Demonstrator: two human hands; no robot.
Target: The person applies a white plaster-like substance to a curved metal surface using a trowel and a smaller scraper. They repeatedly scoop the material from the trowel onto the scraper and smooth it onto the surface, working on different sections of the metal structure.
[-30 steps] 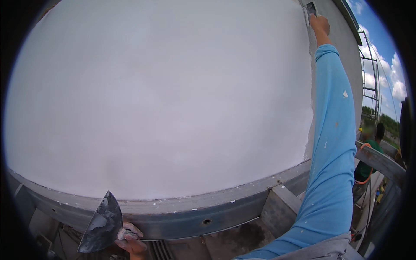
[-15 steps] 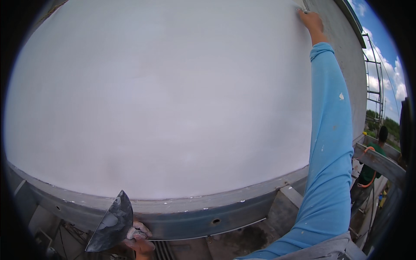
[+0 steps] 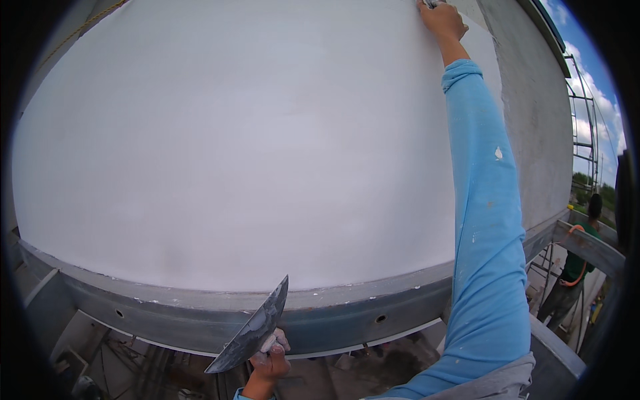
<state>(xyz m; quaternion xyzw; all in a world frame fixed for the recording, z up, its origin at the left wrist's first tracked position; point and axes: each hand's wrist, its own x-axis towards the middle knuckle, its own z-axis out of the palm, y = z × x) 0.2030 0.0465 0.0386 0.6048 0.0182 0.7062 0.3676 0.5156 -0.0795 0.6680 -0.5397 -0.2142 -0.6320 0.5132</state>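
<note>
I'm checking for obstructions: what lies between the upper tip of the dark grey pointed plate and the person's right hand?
Between the tip of the plate and the right hand, the head view shows only bare, smooth white wall.

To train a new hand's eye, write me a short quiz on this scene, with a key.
1. Multiple choice: What is in the person's left hand?
a) a paint roller
b) a dark grey half-moon-shaped plate
c) a bucket

2. True or false: The person's right hand is lower in the picture than the left hand.

3. Fill in: In the picture, the metal beam runs ____ the white-coated wall.

Key: 1. b; 2. false, it is near the top edge; 3. below
</note>
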